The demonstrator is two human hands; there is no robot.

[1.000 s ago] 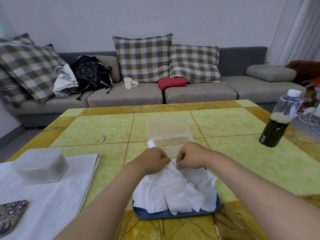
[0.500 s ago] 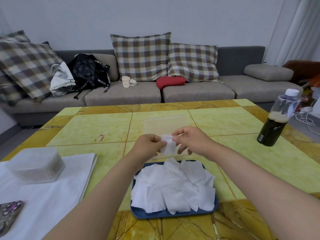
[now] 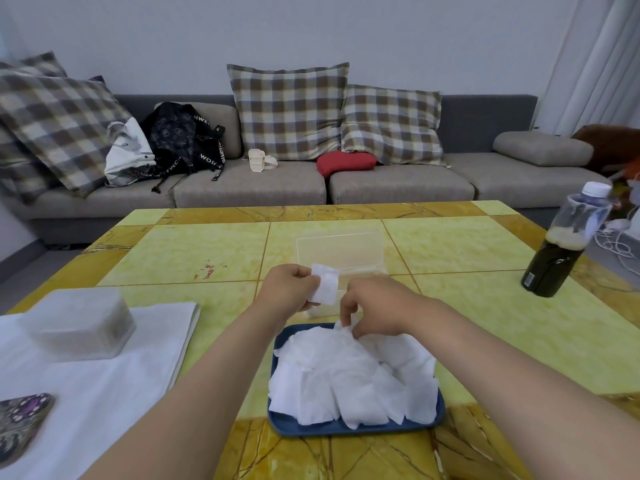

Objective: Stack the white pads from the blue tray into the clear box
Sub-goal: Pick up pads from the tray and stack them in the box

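A blue tray point(image 3: 349, 428) near the table's front edge holds a loose heap of white pads point(image 3: 349, 375). Just beyond it stands the clear box point(image 3: 341, 249), its lid raised at the back. My left hand point(image 3: 287, 289) holds one white pad point(image 3: 325, 285) upright above the box's near edge. My right hand point(image 3: 375, 306) reaches down to the far edge of the heap, fingertips pinching the corner of another pad. The lower part of the box is hidden behind my hands.
A frosted lidded container point(image 3: 78, 323) sits on a white cloth point(image 3: 90, 386) at the left, with a patterned phone point(image 3: 20, 420) near it. A dark drink bottle point(image 3: 562, 244) stands at the right. A grey sofa point(image 3: 249, 192) with cushions and bags lies beyond the yellow table.
Both hands held one pad above the box half a second ago. Now my left hand alone keeps it, and my right hand has dropped back to the heap on the tray.
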